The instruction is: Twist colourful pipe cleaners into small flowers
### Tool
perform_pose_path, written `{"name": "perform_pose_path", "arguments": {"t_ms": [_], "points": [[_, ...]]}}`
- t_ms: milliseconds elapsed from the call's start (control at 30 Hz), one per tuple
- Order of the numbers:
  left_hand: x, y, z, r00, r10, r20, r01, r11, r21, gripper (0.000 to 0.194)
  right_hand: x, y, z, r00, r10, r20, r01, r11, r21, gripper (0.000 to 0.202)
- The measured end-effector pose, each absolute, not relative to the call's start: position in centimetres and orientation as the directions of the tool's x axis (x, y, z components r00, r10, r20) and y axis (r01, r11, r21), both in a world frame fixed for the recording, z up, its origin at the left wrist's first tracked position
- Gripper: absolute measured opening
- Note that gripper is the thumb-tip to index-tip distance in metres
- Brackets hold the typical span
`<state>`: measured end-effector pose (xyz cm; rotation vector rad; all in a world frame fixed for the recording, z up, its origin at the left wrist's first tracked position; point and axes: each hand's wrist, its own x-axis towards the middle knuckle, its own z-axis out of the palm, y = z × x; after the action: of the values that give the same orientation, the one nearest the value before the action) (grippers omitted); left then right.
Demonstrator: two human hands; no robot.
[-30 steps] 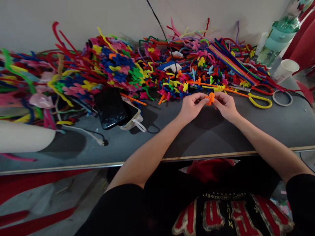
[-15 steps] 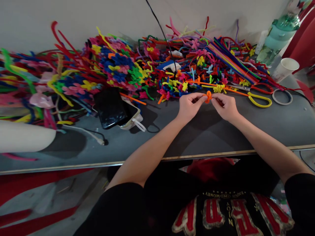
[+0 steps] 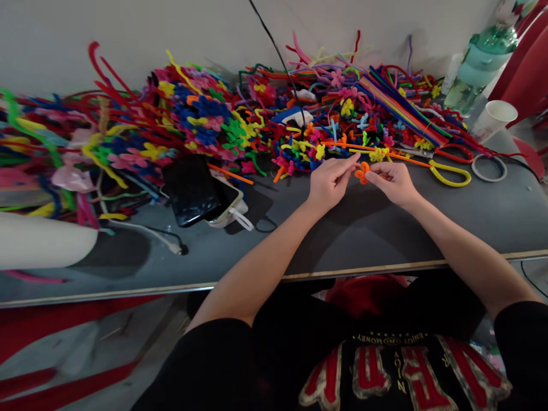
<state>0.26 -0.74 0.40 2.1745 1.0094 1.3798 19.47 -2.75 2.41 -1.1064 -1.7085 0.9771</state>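
A small looped flower of orange pipe cleaner (image 3: 362,172) is raised slightly off the table between my hands. My right hand (image 3: 393,181) pinches its right side between thumb and fingers. On the other side, my left hand (image 3: 329,181) has its index finger stretched out past the petals. Its fingertips are close to the flower's left edge, and whether they touch it cannot be made out. Just beyond my hands lie a long orange pipe cleaner (image 3: 411,159) and a small yellow flower (image 3: 379,154).
Heaped pipe cleaners and finished flowers (image 3: 209,117) line the wall. Yellow-handled scissors (image 3: 450,174), red-handled scissors (image 3: 454,153), a grey ring (image 3: 488,169), a paper cup (image 3: 493,121) and a bottle (image 3: 482,71) stand or lie rightward. A black phone (image 3: 192,191) and white cable (image 3: 162,235) lie leftward.
My left fingers have let go of their pinch and straightened. The orange piece has turned, now showing several loops, and stays in my right hand.
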Motion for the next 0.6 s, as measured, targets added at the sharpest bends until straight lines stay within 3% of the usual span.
{"name": "perform_pose_path", "arguments": {"t_ms": [200, 400, 600], "points": [[-0.1, -0.2, -0.3, 0.414, 0.556, 0.721, 0.395, -0.823, 0.408, 0.034, 20.0, -2.3, 3.0, -0.413, 0.893, 0.178, 0.139, 0.254, -0.957, 0.048], [-0.6, -0.4, 0.2, 0.428, 0.562, 0.708, 0.435, -0.815, 0.383, 0.037, 20.2, -2.2, 3.3, -0.511, 0.856, 0.074, 0.074, 0.129, -0.989, 0.049], [-1.0, -0.3, 0.8, 0.516, 0.470, 0.716, 0.404, -0.871, 0.280, 0.029, 20.6, -1.8, 3.0, -0.584, 0.811, 0.027, 0.041, 0.063, -0.997, 0.050]]}}
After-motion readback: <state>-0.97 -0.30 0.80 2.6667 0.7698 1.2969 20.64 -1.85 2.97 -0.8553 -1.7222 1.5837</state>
